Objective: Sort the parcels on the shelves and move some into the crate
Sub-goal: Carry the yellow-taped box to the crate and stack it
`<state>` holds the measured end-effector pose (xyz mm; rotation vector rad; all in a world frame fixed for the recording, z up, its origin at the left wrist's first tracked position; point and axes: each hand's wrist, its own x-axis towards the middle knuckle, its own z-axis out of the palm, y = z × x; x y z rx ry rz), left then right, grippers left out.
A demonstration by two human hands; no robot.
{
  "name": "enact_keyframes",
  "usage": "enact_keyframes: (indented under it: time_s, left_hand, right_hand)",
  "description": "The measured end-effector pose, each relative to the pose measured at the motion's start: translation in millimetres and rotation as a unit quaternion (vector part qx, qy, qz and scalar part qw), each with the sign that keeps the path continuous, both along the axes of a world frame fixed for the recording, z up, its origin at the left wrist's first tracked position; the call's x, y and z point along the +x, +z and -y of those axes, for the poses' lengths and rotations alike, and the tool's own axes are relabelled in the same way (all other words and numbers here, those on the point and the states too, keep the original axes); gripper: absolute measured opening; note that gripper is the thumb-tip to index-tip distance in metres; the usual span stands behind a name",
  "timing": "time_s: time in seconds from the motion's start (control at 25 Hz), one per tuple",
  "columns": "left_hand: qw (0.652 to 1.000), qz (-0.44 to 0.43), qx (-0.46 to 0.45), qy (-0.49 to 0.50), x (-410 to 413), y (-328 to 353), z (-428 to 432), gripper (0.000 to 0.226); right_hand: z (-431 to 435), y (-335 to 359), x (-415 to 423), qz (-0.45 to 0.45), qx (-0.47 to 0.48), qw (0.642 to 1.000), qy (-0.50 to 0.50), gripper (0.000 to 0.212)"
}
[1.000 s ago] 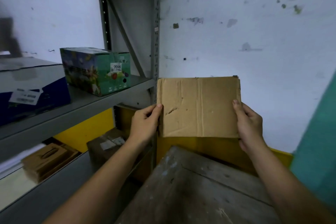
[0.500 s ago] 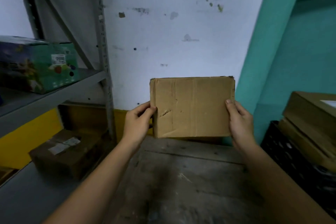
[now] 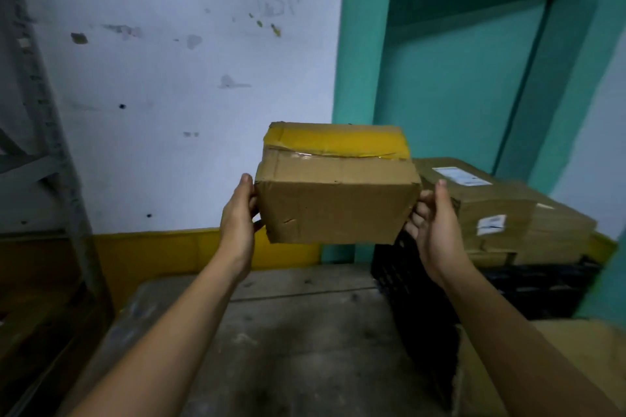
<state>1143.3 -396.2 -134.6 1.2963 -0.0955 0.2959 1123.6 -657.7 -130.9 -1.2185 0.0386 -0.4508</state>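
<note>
Fingers first: the left hand (image 3: 237,220) has its thumb pressed on the left side of a cardboard box (image 3: 335,203), and the rest of its fingers are tucked behind where I can't see them. The right hand (image 3: 437,230) has its thumb sticking up along the right side, with its fingers curled in under that end. So both hands are gripping the box, which sits in mid-air at centre frame, above the table (image 3: 298,332).

The box is plain brown corrugated card, a bit dented, with a small tear low on the front face and shiny yellow tape (image 3: 338,140) across the top. The table looks like scuffed grey wood.

At centre right there's a black plastic crate (image 3: 396,267) with a lattice wall, partly hidden by the right forearm. Flat cardboard parcels (image 3: 501,210) with white labels are stacked in it, but the print is too blurry to read. A grey metal shelf upright (image 3: 44,112) is cut off on the left edge.
</note>
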Motion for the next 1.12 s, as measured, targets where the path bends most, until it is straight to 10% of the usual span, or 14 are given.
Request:
enact_keyframes:
  time_s: [0.44, 0.6, 0.68, 1.12]
  left_hand:
    - [0.988, 0.085, -0.097, -0.083, -10.3, 22.9, 220.9, 0.039]
    - [0.978, 0.053, -0.151, -0.134, 2.8, 29.4, 281.4, 0.073]
    - [0.974, 0.046, -0.155, -0.158, 14.3, 31.0, 305.3, 0.053]
    - [0.969, 0.139, 0.149, -0.137, 77.9, 62.7, 397.2, 0.07]
  right_hand:
    - [210.4, 29.6, -61.0, 0.094, -0.069, 0.987, -0.113, 0.011]
    - [271.9, 40.7, -56.3, 0.073, -0.034, 0.994, -0.077, 0.084]
    - [296.8, 35.9, -51.9, 0.045, -0.007, 0.999, 0.009, 0.086]
    - [370.1, 23.6, -16.3, 0.11, -0.007, 0.982, -0.151, 0.094]
